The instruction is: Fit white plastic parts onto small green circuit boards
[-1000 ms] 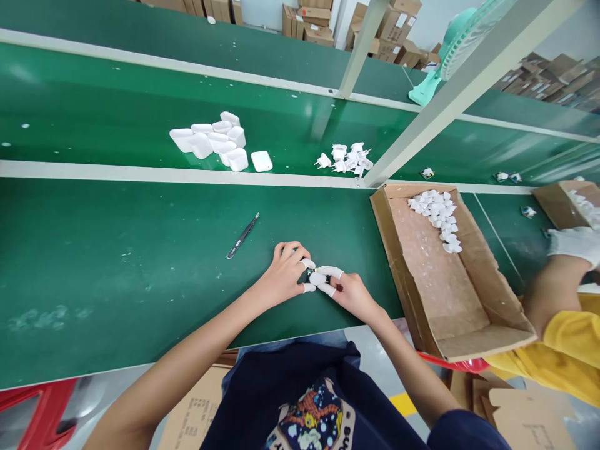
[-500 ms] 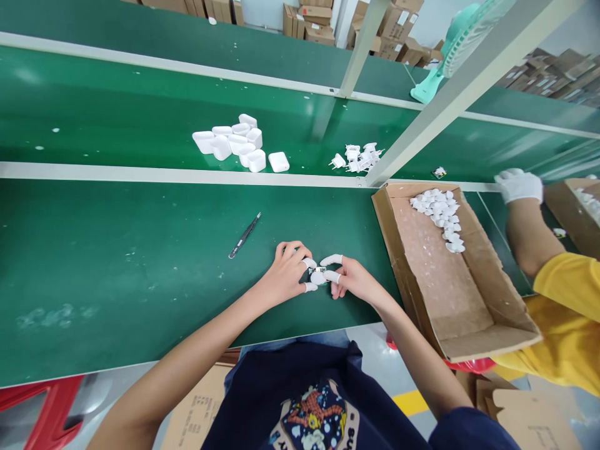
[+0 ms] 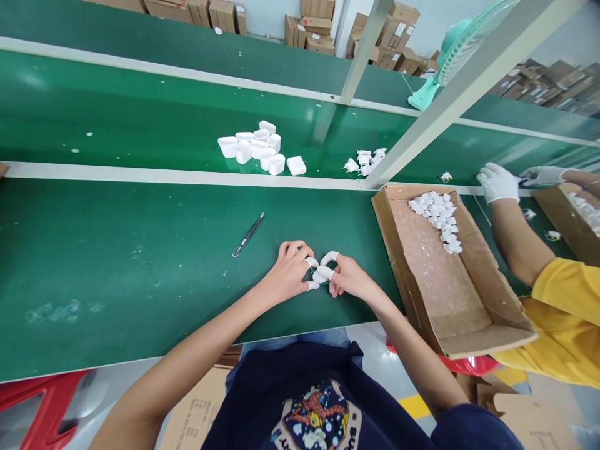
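Both hands meet low over the green worktop (image 3: 154, 262), with white covers on thumb and fingertips. My left hand (image 3: 294, 267) pinches a small white rounded plastic part (image 3: 319, 277) from its left side. From the right, the thumb and forefinger of my right hand (image 3: 347, 275) close on the same part. Something dark shows between the fingers, mostly covered by them. A pair of black tweezers (image 3: 248, 235) lies on the worktop, up and left of my left hand.
White plastic housings (image 3: 244, 152) and small white plug-like pieces (image 3: 363, 164) sit on the green belt (image 3: 154, 119) beyond a pale rail. At right stands a cardboard tray (image 3: 450, 306) holding white parts (image 3: 438, 212). A co-worker's gloved hand (image 3: 499, 182) is beyond it. A slanted post (image 3: 462, 94) crosses above.
My right fingertips now cover more of the part, and the board seen at its top edge is hidden. Housings and plug-like pieces have shifted right. The co-worker's hand moved left; a second gloved hand shows.
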The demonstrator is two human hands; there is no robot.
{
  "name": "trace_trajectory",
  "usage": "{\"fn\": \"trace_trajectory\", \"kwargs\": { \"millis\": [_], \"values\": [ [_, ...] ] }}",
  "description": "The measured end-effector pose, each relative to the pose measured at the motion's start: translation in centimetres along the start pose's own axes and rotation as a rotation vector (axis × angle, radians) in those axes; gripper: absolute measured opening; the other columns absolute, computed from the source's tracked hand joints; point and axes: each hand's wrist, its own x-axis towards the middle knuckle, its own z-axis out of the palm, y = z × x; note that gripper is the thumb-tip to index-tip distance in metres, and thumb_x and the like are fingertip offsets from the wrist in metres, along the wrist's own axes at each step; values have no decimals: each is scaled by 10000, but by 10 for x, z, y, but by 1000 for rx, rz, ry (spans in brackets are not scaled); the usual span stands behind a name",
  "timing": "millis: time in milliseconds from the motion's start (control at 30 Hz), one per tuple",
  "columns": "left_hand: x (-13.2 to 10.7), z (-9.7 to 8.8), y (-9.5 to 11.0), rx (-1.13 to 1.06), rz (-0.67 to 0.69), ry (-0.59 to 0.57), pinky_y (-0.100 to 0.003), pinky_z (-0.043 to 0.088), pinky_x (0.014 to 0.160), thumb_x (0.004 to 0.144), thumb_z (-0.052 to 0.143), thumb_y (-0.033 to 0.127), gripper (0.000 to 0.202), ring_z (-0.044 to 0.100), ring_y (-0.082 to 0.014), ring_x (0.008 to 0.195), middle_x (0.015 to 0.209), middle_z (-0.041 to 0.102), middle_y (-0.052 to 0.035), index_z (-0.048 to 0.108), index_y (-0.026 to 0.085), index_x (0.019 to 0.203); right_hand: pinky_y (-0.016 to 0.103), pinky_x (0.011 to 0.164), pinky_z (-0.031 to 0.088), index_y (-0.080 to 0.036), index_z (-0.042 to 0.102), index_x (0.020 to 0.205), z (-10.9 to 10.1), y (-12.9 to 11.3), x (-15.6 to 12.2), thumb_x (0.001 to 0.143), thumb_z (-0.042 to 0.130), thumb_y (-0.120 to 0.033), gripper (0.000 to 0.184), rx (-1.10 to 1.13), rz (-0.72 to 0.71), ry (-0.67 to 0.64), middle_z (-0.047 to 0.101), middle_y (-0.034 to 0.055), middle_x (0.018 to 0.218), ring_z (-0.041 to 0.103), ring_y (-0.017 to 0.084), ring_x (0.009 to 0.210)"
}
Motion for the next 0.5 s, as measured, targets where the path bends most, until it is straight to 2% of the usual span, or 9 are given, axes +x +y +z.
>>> {"fn": "trace_trajectory", "kwargs": {
  "millis": [100, 267, 333, 400, 500],
  "values": [
    [0, -1, 1, 5, 8, 6, -511, 281, 999, 761, 707, 279, 253, 382, -308, 1194, 1113, 568, -93, 618, 158, 965, 210, 466, 449, -198, 450, 861, 4, -5, -2, 802, 469, -148, 79, -200, -4, 142, 594, -61, 479, 571, 122, 381],
    [1, -2, 1, -8, 1, 7, -518, 287, 998, 753, 711, 273, 272, 384, -309, 1193, 1099, 568, -93, 624, 164, 986, 207, 509, 436, -194, 473, 885, 6, -4, -4, 777, 517, -129, 134, -213, -27, 71, 607, -74, 513, 583, 113, 415],
    [1, -2, 0, -9, 11, 7, -518, 288, 998, 756, 710, 277, 272, 380, -308, 1196, 1107, 566, -94, 626, 167, 989, 208, 529, 432, -185, 495, 869, 4, -1, -5, 771, 558, -142, 124, -255, -23, 112, 598, -71, 510, 576, 107, 424],
    [1, -2, 0, -14, 14, 6, -518, 288, 998, 749, 724, 302, 293, 380, -308, 1193, 1113, 567, -93, 626, 168, 990, 216, 529, 438, -174, 526, 941, 1, 4, -5, 812, 572, -234, 149, -185, -44, 97, 601, -59, 522, 582, 115, 443],
    [1, -2, -1, -20, 9, 7, -513, 283, 1003, 743, 736, 339, 324, 381, -304, 1191, 1131, 567, -85, 624, 176, 999, 240, 515, 458, -166, 486, 1171, -2, 15, -8, 814, 597, -402, 442, 85, -118, -36, 620, -42, 583, 613, 150, 506]
  ]
}}
